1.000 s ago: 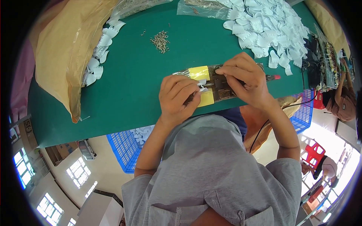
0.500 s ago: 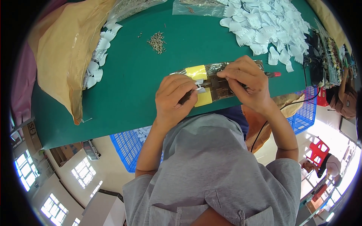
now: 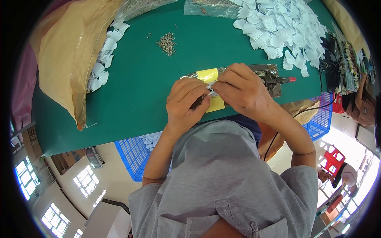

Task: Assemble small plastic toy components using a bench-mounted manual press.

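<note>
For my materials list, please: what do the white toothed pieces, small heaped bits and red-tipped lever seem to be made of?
White toothed pieces: probably plastic, smooth, thin and evenly coloured. Small heaped bits: likely metal, judging by their silvery glints. Red-tipped lever: apparently dark metal with dull sheen; its bright tip may be plastic.

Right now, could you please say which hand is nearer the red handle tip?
Right. The right hand is left of the red handle tip, not touching; the left hand is farther left, by the white plastic piece.
</note>
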